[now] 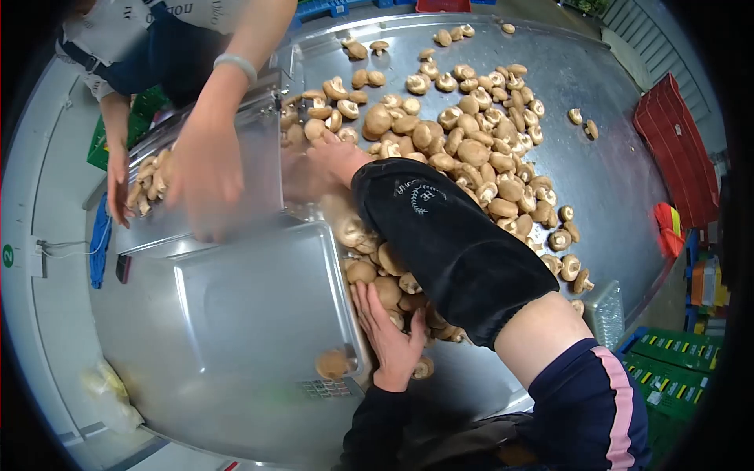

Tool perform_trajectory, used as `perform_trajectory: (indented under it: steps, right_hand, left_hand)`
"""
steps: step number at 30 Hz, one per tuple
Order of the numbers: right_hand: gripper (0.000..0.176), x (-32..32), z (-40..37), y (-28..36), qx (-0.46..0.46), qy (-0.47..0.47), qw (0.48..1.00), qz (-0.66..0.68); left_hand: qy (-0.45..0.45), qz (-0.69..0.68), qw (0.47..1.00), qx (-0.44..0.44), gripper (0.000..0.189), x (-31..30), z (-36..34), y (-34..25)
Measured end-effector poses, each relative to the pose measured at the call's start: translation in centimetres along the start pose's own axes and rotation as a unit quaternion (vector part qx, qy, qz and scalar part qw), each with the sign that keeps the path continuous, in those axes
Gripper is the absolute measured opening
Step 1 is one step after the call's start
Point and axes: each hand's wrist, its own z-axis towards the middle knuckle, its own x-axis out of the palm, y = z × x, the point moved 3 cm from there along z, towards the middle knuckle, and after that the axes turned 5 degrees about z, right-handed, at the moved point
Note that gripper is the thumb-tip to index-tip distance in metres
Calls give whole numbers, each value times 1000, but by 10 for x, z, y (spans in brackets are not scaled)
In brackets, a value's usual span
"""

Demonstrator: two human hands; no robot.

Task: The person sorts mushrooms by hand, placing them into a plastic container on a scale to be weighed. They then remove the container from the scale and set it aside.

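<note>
Brown mushrooms [473,152] lie in a large heap on the metal table [620,180]. My left hand [390,337] rests against mushrooms at the near end of the heap, beside the right edge of a shallow, rectangular metal tray [267,298]. Its fingers and thumb are apart. Above it, my right hand [336,159] reaches in at the left side of the heap, below a black sleeve cover [448,235]. Motion blurs its fingers, and whether they hold anything is unclear. One mushroom [333,364] sits at the tray's lower right corner.
At the upper left, a co-worker's blurred hand [206,169] is over another metal tray, the other beside several mushrooms [149,182]. A red crate [677,153] stands at the right, green crates [667,369] at the lower right. A clear plastic container [605,314] is on the table edge.
</note>
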Motion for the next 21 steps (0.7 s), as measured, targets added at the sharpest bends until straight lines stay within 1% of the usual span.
perform_trajectory:
  steps: [2,3,6,7,10,11,13,14,16,18,19,21]
  right_hand:
    - [59,-3,-1,0,2,65,998,14]
    - [59,0,-3,1,2,113,993,28]
    - [56,-10,-23,-7,2,103,995,0]
    - [53,-28,-33,-4,17,157,987,-7]
    - [50,-44,-59,-4,56,215,974,-29]
    - [39,-46,-75,-2,62,192,979,-34]
    - [39,-34,-103,-6,28,111,992,-51]
    - [39,-40,-119,-2,10,64,996,-56]
    - [37,-53,-153,5,-4,46,998,-48]
    - [39,-55,-175,9,20,26,998,-61]
    - [41,-59,-188,10,24,24,998,-62]
    - [45,-60,-212,8,34,33,997,-69]
  left_hand:
    - [-3,-30,999,-25,93,3,3,0]
    - [-3,-58,998,-37,95,1,6,-5]
    - [-22,-103,993,-52,95,3,13,-8]
    - [-22,-66,997,-46,93,2,15,-12]
    - [27,50,998,-29,89,7,2,-23]
    - [19,57,998,-7,86,11,-6,-25]
    - [17,19,1000,17,86,18,-21,-32]
    - [13,5,999,33,86,19,-29,-32]
    - [13,13,999,45,83,24,-46,-27]
    - [18,12,998,60,81,25,-58,-32]
    - [19,-2,998,60,76,26,-67,-32]
    - [24,56,993,101,73,26,-85,-38]
